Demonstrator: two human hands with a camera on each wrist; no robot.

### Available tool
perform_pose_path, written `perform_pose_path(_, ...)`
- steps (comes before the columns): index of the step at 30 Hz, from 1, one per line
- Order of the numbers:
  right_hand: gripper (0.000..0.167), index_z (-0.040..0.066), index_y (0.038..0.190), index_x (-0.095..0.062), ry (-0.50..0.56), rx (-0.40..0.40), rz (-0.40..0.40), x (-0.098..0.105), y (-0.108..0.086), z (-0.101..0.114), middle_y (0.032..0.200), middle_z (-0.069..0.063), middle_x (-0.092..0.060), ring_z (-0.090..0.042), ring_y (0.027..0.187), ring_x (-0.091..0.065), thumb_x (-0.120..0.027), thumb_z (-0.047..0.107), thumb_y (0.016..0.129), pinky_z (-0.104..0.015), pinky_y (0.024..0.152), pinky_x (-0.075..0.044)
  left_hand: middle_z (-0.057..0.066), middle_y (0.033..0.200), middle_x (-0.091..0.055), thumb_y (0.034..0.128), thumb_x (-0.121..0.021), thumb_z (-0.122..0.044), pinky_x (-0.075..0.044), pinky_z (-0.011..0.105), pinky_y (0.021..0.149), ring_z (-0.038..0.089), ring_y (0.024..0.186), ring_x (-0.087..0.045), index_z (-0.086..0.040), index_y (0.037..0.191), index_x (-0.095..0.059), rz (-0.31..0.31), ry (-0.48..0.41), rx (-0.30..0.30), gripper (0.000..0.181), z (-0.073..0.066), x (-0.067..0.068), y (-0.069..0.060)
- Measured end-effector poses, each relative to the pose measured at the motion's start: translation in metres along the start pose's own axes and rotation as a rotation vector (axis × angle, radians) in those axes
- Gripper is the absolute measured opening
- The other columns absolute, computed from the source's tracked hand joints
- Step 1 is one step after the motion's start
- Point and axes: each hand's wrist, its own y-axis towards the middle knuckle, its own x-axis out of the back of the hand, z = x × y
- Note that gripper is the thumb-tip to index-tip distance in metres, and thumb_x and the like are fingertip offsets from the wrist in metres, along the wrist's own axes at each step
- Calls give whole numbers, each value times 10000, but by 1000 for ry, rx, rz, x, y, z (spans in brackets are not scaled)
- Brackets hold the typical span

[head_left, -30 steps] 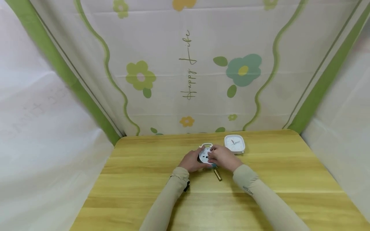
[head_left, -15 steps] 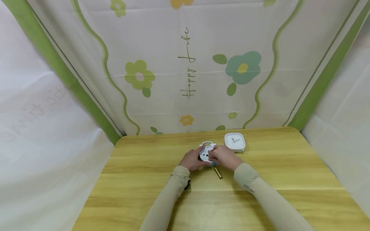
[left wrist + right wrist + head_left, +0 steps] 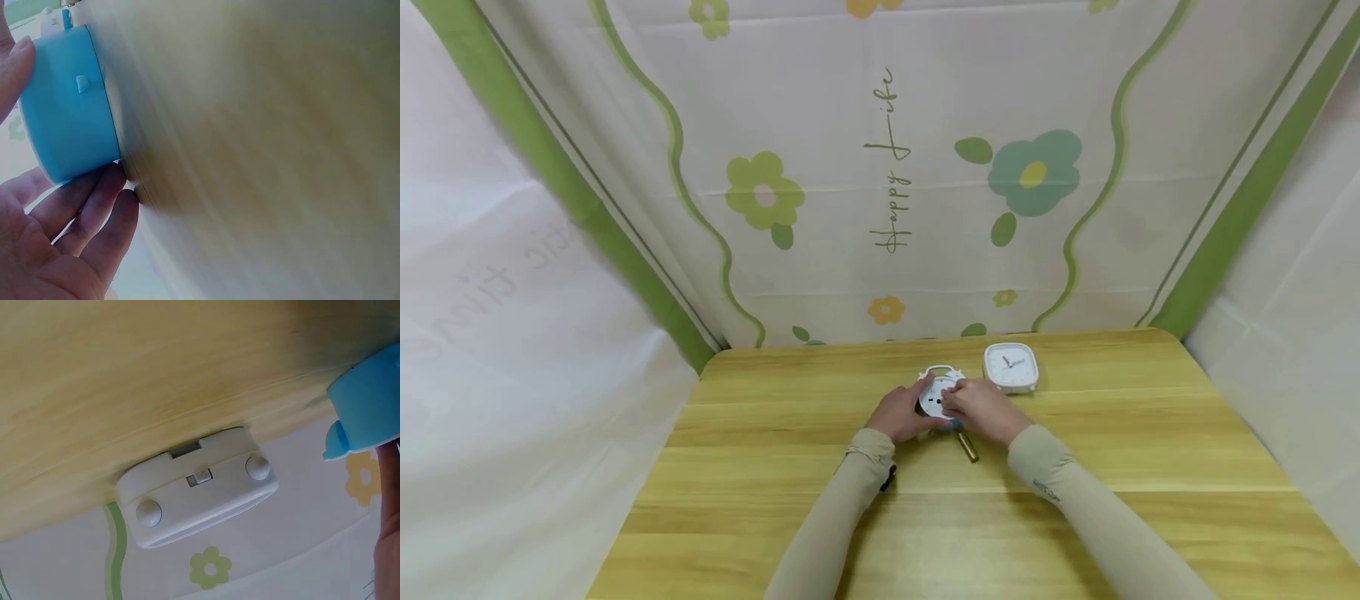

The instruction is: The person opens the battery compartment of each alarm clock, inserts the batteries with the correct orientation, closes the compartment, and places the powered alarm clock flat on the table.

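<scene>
A small blue alarm clock lies face down on the wooden table, its white back and looped handle visible in the head view. My left hand grips its rim from the left, thumb on the near side and fingers around the far side. From the right, my right hand has its curled fingers bunched on the clock's back; whatever small part they pinch is hidden under them. Just in front of the clock lies a gold battery, close below my right hand.
A white square clock lies face up behind my right hand, near the table's back edge. Its side with round feet shows in the right wrist view. A flowered curtain hangs behind the wooden table, with cloth on both sides.
The head view has shifted slightly. Both hands stay on the alarm clock, the right fingers moving only a little at its back. The battery and the white clock stay put.
</scene>
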Motion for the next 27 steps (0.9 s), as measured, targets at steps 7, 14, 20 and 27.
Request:
perform_pose_path(7, 135, 141, 823, -754, -121, 73, -29, -1, -1, 4, 940, -26, -775, -167, 780, -712, -849, 48, 804, -293, 649, -587, 159, 1305, -687, 881, -740, -620, -522, 437, 995, 304, 1154, -636, -249, 1646, -308, -13, 15, -8, 954, 1, -2, 2)
perform_pose_path(14, 118, 145, 847, -763, -52, 42, -19, -1, -4, 5, 1011, -52, -798, -177, 829, -752, -827, 47, 832, -304, 702, -611, 165, 1316, -687, 882, -740, -618, -515, 449, 1018, 321, 1179, -635, -245, 1644, -312, -10, 19, -6, 950, 0, -1, 1)
perform_pose_path(20, 104, 102, 962, -829, 226, -143, -10, 5, -4, -3, 962, -33, -801, -188, 874, -756, -837, 158, 875, -364, 792, -617, 139, 1304, -684, 867, -745, -634, -523, 415, 955, 280, 1107, -633, -252, 1640, -324, -7, 12, 7, 960, 0, -2, 0)
perform_pose_path(27, 112, 96, 978, -833, 196, -85, 1, 5, 1, -7, 971, -41, -796, -192, 886, -738, -828, 158, 885, -378, 825, -613, 138, 1260, -688, 864, -741, -644, -520, 378, 907, 242, 1025, -620, -258, 1638, -329, -14, 13, 11, 958, -1, 1, -1)
